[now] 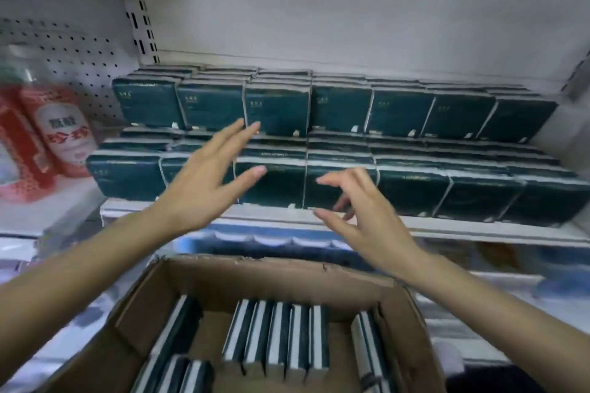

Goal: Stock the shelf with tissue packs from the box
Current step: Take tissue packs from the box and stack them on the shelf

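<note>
- Head view, nearest: cardboard box (127, 313), part full — tissue packs (277, 335) stand on edge inside.
- Left hand (198, 194) and right hand (367, 214) hover at the shelf front, fingers spread wide, holding nothing.
- Packs look light, soft and slick-wrapped — probably best pinched across the flat faces.
- Shelf (447, 229) beyond carries two tiers of stocked packs (341, 108).

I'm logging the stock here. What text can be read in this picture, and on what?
"珍珍", probably, in red on the red bottle; the characters above it are too blurred.
Tissue packs on the shelf: small pale print, too blurred to read.
Box: no text shows.
</note>
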Tool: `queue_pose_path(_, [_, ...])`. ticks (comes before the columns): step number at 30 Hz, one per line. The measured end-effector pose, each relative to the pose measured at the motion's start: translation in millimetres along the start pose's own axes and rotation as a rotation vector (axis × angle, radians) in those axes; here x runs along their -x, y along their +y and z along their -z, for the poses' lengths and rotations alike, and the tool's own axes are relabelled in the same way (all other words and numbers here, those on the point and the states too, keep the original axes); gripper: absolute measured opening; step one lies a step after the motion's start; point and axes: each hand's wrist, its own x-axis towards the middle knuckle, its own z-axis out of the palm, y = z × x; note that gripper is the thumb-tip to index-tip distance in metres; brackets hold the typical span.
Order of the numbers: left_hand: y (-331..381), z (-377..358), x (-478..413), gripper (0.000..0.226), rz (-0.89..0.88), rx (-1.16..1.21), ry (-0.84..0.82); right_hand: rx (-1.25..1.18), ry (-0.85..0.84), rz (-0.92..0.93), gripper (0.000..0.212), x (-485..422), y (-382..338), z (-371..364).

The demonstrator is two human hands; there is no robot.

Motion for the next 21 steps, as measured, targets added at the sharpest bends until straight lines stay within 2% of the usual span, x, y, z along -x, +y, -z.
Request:
queue_pose_path(4, [19.2,-54.2,97.6,0.070,0.041,0.028,-0.180,0.015,-0.308,-0.144,0.041,90.8,11.0,-33.2])
queue_pose_path(7, [35.6,-91.4,163.6,0.068,0.138,0.099,-0.280,0.048,-0.612,-0.252,0.054,140.9,18.7,-56.5])
queue_pose_path(9, [47.8,-109.6,198.2,0.066,0.270,0.212,-0.350,0.114,-0.796,-0.234,0.050,165.1,20.1,-67.6])
queue_pose_path(11, [59.0,-121.4,225.0,0.064,0.417,0.341,-0.419,0.257,-0.953,-0.129,0.046,180.5,17.7,-74.4])
queue_pose_path(12, [63.1,-125.4,236.5,0.068,0.485,0.412,-0.450,0.313,-1.010,-0.091,0.048,186.4,17.3,-77.3])
queue_pose_path(14, [68.3,-129.6,258.2,0.081,0.599,0.514,-0.510,0.307,-1.105,-0.158,0.057,197.5,18.3,-83.1])
queue_pose_path(16, [71.7,-132.8,279.8,0.077,0.699,0.594,-0.563,0.206,-1.170,-0.246,0.062,209.0,20.3,-89.2])
queue_pose_path(18, [76.3,-133.4,298.6,0.065,0.804,0.637,-0.619,0.172,-1.220,-0.263,0.058,218.5,22.4,-95.2])
queue_pose_path(21, [79.4,-132.2,317.2,0.088,0.811,0.585,-0.679,0.155,-1.254,-0.272,0.046,225.3,22.6,-102.0])
